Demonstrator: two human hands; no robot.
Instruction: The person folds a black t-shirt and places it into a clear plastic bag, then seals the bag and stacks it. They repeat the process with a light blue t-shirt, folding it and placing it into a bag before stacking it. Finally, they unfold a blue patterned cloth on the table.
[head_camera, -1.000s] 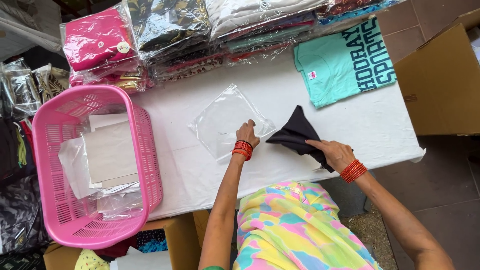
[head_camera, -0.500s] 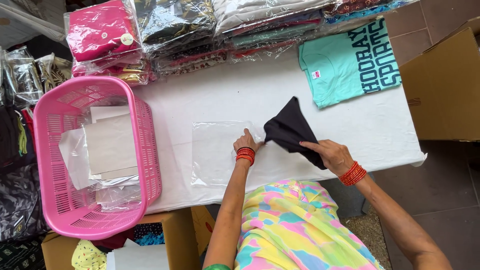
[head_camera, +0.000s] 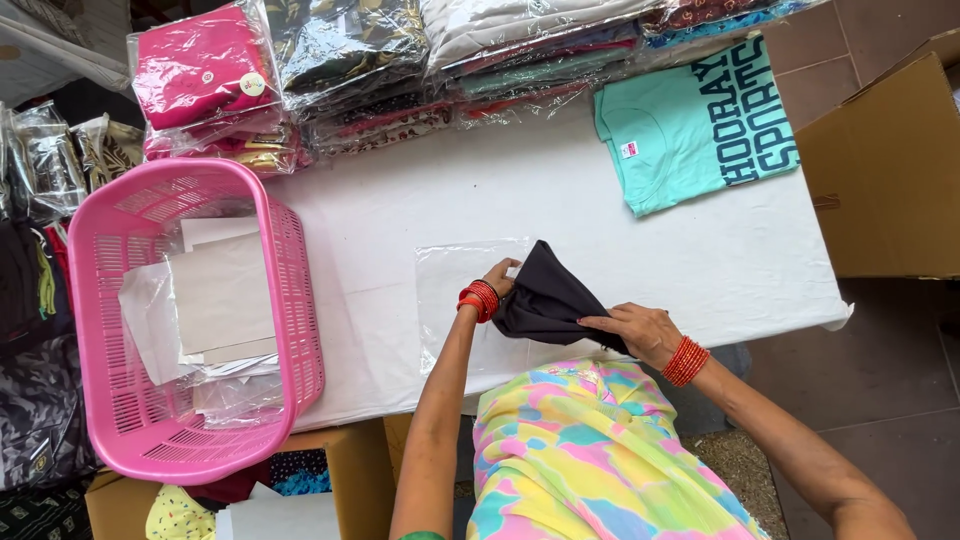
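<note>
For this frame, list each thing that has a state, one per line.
Black folded cloth garment: held by both hands, one end at the bag's mouth.
Clear flat plastic bag: lying on the white table, mouth held by the left hand.
Right hand: pressing on the garment.
Teal printed T-shirt: spread flat, unbagged.
Pink plastic basket: holding loose sheets and bags.
Stacked garments in clear bags: bagged, piled.

White table (head_camera: 400, 210), cloth-covered. Directly on it: pink plastic basket (head_camera: 300, 300) at left edge w/ paper sheets inside; row of bagged garment stacks (head_camera: 400, 70) along far edge; teal printed t-shirt (head_camera: 690, 130) flat at far right; clear poly bag (head_camera: 450, 300) flat near front-centre; folded black garment (head_camera: 550, 295) touching bag's right side, both hands on it.
</note>
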